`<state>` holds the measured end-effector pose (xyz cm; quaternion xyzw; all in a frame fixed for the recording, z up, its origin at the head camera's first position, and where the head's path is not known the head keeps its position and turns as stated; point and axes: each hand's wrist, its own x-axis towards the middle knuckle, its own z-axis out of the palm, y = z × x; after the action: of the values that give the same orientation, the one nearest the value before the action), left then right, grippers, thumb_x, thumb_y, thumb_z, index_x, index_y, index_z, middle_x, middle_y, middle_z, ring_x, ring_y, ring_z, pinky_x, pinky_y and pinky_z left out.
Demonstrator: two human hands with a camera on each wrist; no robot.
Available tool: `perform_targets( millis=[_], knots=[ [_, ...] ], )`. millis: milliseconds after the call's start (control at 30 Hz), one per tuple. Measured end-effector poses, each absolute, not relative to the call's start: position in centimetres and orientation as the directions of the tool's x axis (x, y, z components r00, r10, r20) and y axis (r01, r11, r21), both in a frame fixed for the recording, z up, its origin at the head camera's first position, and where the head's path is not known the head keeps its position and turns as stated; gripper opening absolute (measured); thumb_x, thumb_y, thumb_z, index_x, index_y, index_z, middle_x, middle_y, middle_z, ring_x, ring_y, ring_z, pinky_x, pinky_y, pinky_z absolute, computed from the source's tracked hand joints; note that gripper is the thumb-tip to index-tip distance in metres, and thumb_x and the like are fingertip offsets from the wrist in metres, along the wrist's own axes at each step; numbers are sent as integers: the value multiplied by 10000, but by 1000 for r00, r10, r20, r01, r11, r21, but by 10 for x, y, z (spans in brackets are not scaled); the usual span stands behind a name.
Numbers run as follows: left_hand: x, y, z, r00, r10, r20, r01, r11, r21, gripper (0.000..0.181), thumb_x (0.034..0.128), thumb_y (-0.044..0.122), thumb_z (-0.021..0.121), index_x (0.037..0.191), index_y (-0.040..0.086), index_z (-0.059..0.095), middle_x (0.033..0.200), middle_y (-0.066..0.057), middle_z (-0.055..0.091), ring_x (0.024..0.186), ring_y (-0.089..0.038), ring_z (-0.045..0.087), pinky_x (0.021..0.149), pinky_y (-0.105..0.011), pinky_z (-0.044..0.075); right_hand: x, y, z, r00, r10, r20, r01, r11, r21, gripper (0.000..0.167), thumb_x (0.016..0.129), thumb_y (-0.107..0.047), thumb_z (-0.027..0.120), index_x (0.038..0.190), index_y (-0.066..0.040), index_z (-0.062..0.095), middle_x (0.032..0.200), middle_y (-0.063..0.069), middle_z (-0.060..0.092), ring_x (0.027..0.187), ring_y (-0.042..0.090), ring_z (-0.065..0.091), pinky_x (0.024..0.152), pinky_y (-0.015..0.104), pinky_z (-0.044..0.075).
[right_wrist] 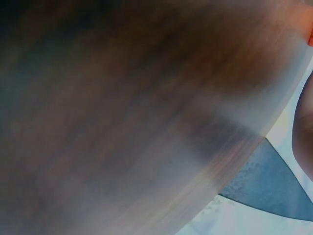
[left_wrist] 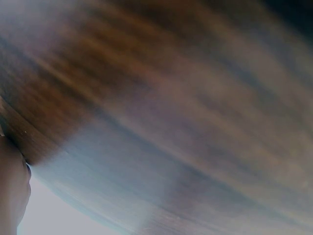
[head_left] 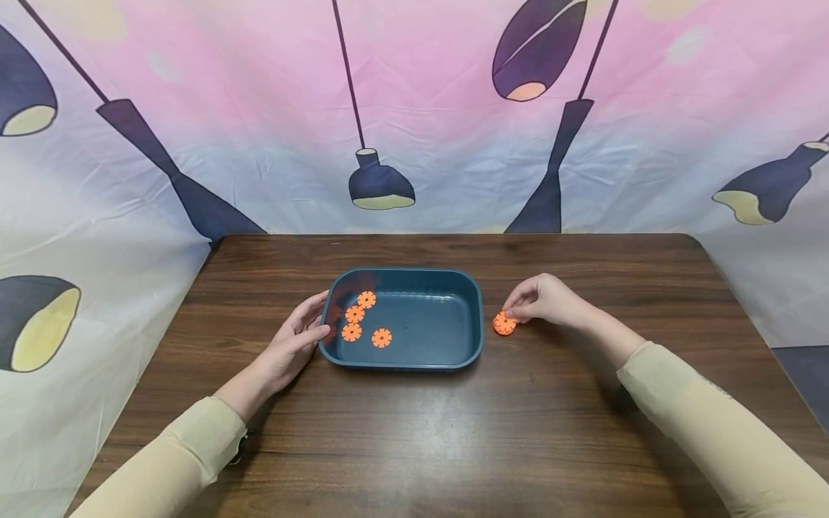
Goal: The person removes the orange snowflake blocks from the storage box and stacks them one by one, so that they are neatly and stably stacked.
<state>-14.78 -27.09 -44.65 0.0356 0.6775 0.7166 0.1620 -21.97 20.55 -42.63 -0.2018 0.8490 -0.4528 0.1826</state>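
A dark teal plastic tub (head_left: 427, 363) stands on the table with several orange notched discs (head_left: 381, 338) lying flat in its left half. At the tub's left end, my left hand (head_left: 291, 345) holds the wall, thumb over the rim and fingers along the outside. Right of the tub, my right hand (head_left: 544, 301) pinches an orange notched disc (head_left: 504, 325) between thumb and fingertips. Another orange disc seems to lie directly under it; how many overlap there I cannot tell. The right wrist view catches only an orange edge (right_wrist: 311, 38) and part of the hand.
The brown wood-grain table (head_left: 414, 439) reaches back to a hanging cloth (head_left: 291, 108) printed with dark lamps. The tub's raised rim runs all round it. Both wrist views show mostly blurred tabletop.
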Motion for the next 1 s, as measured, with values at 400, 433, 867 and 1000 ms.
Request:
perform_targets(
  millis=[400,433,867,1000],
  knots=[
    [-149,-270,-448,-944,278,-178,-189,-12,982,642,1090,49,499,1677,147,259,1705,-104,268,1566,-183,271,1079,-125,454,-219,206,-426,-847,-519,-116,-224,547,-806,95,910,-44,825,976,22,808,861,124,789,699,28,644,654,216,559],
    [-149,-269,-447,-944,278,-178,-189,-12,982,644,1089,47,499,1677,145,255,1713,-114,253,1574,-195,259,1077,-120,452,-219,206,-426,-846,-521,-116,-229,550,-803,94,911,-46,825,976,19,809,860,122,788,701,29,640,653,214,556],
    [-146,-269,-442,-946,278,-165,-185,-45,982,628,1082,44,515,1658,163,294,1597,30,385,1600,-235,221,1083,-115,444,-222,204,-430,-831,-546,-111,-277,577,-768,83,919,-67,819,986,-18,811,857,69,780,722,42,637,668,216,538],
    [-146,-269,-442,-945,278,-172,-191,-43,981,627,1085,48,509,1660,163,289,1614,8,365,1624,-272,177,1083,-111,438,-223,205,-431,-829,-546,-118,-269,575,-772,92,923,-75,818,996,-19,809,868,69,781,735,44,645,681,214,545]
  ],
)
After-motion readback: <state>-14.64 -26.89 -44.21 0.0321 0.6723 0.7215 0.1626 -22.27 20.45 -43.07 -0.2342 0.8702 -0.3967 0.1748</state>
